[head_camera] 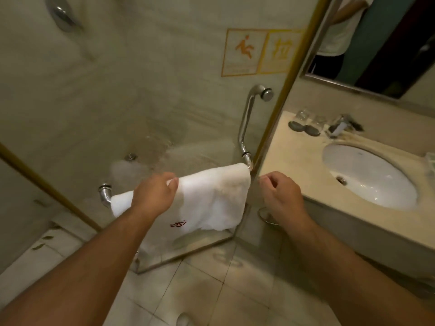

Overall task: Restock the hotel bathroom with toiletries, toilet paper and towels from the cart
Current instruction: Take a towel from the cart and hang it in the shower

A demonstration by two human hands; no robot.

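Left hand (154, 192) pinches the towel (211, 196) draped over the rail (104, 192), right hand (281, 196) curled empty nearby; an uneven tug could slide the towel off.

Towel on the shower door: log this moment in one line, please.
towel draped over door bar | left hand pinches its top edge | right hand curled, beside towel, holding nothing

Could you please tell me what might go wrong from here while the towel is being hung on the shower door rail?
1. The towel is held only by the left hand pinching its top edge; the right hand holds nothing, so it may slide off the rail when released.
2. The slip warning sign on the glass suggests the floor could be slippery underfoot.
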